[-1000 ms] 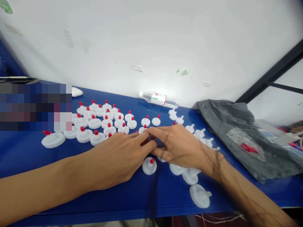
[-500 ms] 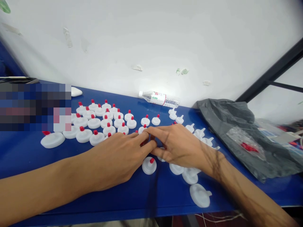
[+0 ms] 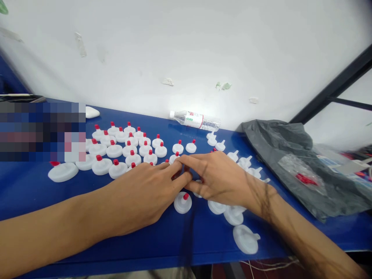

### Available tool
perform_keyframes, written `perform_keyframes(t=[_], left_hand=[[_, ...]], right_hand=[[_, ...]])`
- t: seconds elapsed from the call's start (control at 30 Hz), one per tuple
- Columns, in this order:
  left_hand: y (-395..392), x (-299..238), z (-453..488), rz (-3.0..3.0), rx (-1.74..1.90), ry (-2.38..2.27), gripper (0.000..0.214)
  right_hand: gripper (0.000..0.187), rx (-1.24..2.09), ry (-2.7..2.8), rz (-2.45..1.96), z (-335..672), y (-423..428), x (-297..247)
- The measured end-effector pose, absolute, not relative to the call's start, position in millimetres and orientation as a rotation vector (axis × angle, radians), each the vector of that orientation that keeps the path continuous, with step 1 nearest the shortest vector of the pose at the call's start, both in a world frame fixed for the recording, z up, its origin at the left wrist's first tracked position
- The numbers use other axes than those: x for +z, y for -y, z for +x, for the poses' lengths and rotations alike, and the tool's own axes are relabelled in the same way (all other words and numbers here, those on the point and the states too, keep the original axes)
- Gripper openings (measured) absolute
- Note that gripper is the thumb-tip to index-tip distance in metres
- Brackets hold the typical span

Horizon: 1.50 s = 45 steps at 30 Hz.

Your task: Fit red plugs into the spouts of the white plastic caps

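Note:
My left hand (image 3: 151, 190) and my right hand (image 3: 222, 178) meet above the middle of the blue table, fingertips pinched together. Whatever sits between the fingers is mostly hidden; a hint of red shows in the gap. Left of and beyond the hands stand many round white caps with red tips (image 3: 133, 159), spouts up. One more red-tipped cap (image 3: 182, 203) lies just below the fingertips. Around my right hand are plain white caps without red tips (image 3: 245, 239), several lying tilted with bare spouts. Small red pieces (image 3: 214, 150) peek out behind my right hand.
A clear plastic bottle (image 3: 194, 119) lies on its side against the white wall. On the right a dark grey plastic bag (image 3: 274, 135) bears a clear bag of red pieces (image 3: 302, 174). A white object (image 3: 92, 112) rests at the back left, beside a blurred-out patch.
Both hands keep the same pinched pose at the same spot. The view has shifted very slightly; nothing else visibly differs.

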<state>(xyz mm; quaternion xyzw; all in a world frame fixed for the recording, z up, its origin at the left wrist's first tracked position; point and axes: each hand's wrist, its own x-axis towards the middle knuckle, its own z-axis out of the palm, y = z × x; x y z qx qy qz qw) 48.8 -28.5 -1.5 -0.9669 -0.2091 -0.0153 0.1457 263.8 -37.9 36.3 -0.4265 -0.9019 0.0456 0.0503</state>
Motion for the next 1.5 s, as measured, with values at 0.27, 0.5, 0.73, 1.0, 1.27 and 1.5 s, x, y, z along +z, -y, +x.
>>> perform_keyframes(t=[0.27,0.5,0.73,1.0,1.27,1.5], left_hand=[[29,0,50,-2.757,0.005,0.595,0.046],[32,4,50,-2.776,0.007,0.618,0.046],[33,6,51,-2.772,-0.001,0.633,0.046],[30,0,50,-2.767,-0.032,0.609,0.044],[28,-1,49,-2.779,-0.067,0.593,0.043],[17,-27,40,-2.756,-0.264,0.608,0.066]], right_hand=[[0.016,0.159,2.738,-1.270,265,37,36],[0.015,0.138,2.749,-1.277,265,38,35],[0.016,0.150,2.766,-1.304,263,37,36],[0.021,0.126,2.764,-1.287,264,38,36],[0.015,0.091,2.754,-1.275,264,37,35],[0.009,0.086,2.759,-1.250,264,37,34]])
